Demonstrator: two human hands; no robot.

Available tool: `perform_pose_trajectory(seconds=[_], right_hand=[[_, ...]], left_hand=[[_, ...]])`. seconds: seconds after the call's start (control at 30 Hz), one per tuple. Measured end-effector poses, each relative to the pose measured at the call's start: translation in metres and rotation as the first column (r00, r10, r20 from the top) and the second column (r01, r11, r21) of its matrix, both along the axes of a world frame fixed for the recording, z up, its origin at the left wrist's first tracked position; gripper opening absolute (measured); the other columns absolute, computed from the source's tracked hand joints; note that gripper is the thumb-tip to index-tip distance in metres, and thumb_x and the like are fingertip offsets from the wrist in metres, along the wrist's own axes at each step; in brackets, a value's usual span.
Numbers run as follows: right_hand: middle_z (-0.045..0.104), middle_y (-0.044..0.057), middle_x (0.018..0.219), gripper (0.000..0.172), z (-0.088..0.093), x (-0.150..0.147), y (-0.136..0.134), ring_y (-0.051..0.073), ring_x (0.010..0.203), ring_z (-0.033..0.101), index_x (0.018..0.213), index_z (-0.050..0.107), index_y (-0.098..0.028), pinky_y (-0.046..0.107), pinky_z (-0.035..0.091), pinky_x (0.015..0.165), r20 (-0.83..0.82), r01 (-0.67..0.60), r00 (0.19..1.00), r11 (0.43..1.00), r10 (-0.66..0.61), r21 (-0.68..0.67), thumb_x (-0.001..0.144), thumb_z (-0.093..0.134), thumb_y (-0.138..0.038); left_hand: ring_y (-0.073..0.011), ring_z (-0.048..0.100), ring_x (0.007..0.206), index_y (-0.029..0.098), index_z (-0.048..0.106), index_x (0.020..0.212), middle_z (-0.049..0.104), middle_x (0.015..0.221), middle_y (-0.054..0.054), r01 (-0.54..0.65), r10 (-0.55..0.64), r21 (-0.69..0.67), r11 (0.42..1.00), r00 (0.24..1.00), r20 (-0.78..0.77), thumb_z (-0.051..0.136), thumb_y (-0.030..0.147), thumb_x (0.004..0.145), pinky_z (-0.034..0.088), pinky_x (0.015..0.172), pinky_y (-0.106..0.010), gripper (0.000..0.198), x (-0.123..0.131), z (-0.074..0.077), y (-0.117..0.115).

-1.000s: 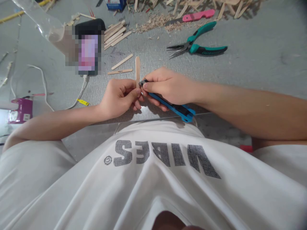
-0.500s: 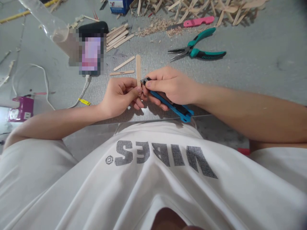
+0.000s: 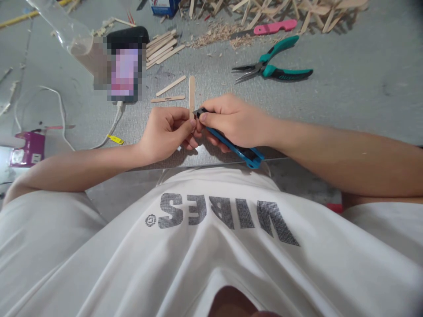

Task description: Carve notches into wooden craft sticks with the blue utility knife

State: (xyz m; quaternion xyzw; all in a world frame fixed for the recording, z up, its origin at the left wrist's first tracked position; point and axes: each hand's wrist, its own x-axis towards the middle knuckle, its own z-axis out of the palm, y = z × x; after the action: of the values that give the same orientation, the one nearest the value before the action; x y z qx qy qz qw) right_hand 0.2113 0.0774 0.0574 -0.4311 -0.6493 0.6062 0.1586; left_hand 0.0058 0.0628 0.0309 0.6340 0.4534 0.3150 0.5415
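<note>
While the left hand (image 3: pixel 165 134) pinches stick (image 3: pixel 192 94), right hand (image 3: pixel 236 121) grips cutter (image 3: pixel 240 152) reaching table edge (image 3: pixel 211 164).

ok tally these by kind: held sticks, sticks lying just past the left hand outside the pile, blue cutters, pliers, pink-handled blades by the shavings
Held stick, in the left hand: 1
Separate sticks: 2
Blue cutter: 1
Pliers: 1
Pink-handled blade: 1
Total: 6
</note>
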Motion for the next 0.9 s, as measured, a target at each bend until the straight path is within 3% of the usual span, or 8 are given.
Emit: perform_pose_trajectory(seconds=[0.13,0.2,0.3,0.4,0.57,0.77,0.83,0.9], right_hand=[[0.056,-0.003,0.057,0.031,0.000,-0.001,-0.002,0.009,0.042,0.051,0.079,0.053,-0.020,0.023,0.040,0.045,0.017,0.012,1.000,1.000,-0.013,0.004,0.110,0.050,-0.015],[0.056,-0.003,0.058,0.031,-0.001,-0.001,-0.002,0.009,0.043,0.051,0.080,0.053,-0.020,0.024,0.040,0.045,0.009,0.012,1.000,1.000,-0.012,0.009,0.110,0.053,-0.018],[0.057,-0.004,0.058,0.028,-0.002,0.000,-0.001,0.010,0.043,0.050,0.083,0.054,-0.021,0.024,0.039,0.045,0.003,-0.002,1.000,1.000,0.002,0.015,0.110,0.058,-0.024],[0.057,-0.004,0.057,0.023,-0.003,0.002,0.001,0.010,0.042,0.050,0.088,0.057,-0.021,0.025,0.039,0.045,0.019,-0.006,1.000,1.000,0.006,0.005,0.111,0.057,-0.024],[0.058,-0.004,0.057,0.019,-0.005,0.005,0.005,0.011,0.042,0.052,0.092,0.060,-0.019,0.024,0.039,0.046,0.004,-0.009,1.000,1.000,0.009,0.014,0.110,0.054,-0.019],[0.057,-0.007,0.053,0.030,0.003,0.004,0.004,0.008,0.036,0.051,0.087,0.058,-0.018,0.020,0.037,0.040,0.013,0.032,0.999,0.999,-0.032,-0.006,0.110,0.044,-0.006],[0.056,-0.008,0.053,0.031,0.009,0.005,0.004,0.008,0.035,0.050,0.088,0.059,-0.018,0.019,0.038,0.039,0.018,0.077,0.997,0.997,-0.077,-0.015,0.111,0.043,-0.005],[0.056,-0.007,0.053,0.030,0.014,0.006,0.004,0.009,0.036,0.051,0.089,0.060,-0.018,0.020,0.040,0.038,0.007,0.125,0.992,0.992,-0.125,0.003,0.112,0.044,-0.006]], left_hand=[[-0.0118,0.077,0.060,0.017,0.070,0.088,0.079,0.078,-0.001,-0.004,0.004,-0.022,1.000,1.000,0.009,0.066,0.014,0.106,0.063,0.054,-0.020,0.019,0.000,-0.002,0.001],[-0.0128,0.078,0.060,0.018,0.073,0.112,0.080,0.076,0.002,-0.030,0.032,-0.050,0.998,0.999,0.028,0.068,0.011,0.103,0.063,0.052,-0.020,0.012,-0.001,-0.003,0.000],[-0.0137,0.078,0.057,0.025,0.048,0.162,0.080,0.073,0.008,-0.065,0.069,-0.069,0.996,0.996,0.060,0.070,0.010,0.101,0.064,0.052,-0.020,0.066,-0.002,-0.004,-0.001],[-0.0143,0.079,0.055,0.030,0.026,0.175,0.077,0.070,0.011,-0.052,0.055,-0.075,0.996,0.998,0.035,0.071,0.012,0.100,0.063,0.052,-0.019,0.089,-0.005,-0.003,-0.002],[-0.0181,0.076,0.051,0.022,0.031,0.161,0.076,0.065,0.009,0.047,-0.051,-0.150,0.988,0.998,-0.026,0.073,0.016,0.099,0.060,0.044,-0.023,0.075,-0.011,-0.001,-0.006],[-0.0151,0.076,0.056,0.023,0.058,0.101,0.078,0.071,0.002,0.205,-0.189,0.045,0.978,0.954,-0.233,0.066,0.023,0.099,0.060,0.052,-0.026,0.007,-0.020,0.008,-0.010],[-0.0144,0.071,0.056,0.022,0.066,0.089,0.076,0.069,0.000,0.344,-0.215,0.288,0.894,0.892,-0.397,0.063,0.022,0.096,0.055,0.052,-0.028,0.007,-0.026,0.011,-0.004],[-0.0189,0.076,0.071,0.022,0.074,0.098,0.082,0.084,-0.005,0.536,-0.228,0.541,0.649,0.815,-0.533,0.061,0.025,0.099,0.062,0.067,-0.035,0.014,-0.033,0.011,0.005]])
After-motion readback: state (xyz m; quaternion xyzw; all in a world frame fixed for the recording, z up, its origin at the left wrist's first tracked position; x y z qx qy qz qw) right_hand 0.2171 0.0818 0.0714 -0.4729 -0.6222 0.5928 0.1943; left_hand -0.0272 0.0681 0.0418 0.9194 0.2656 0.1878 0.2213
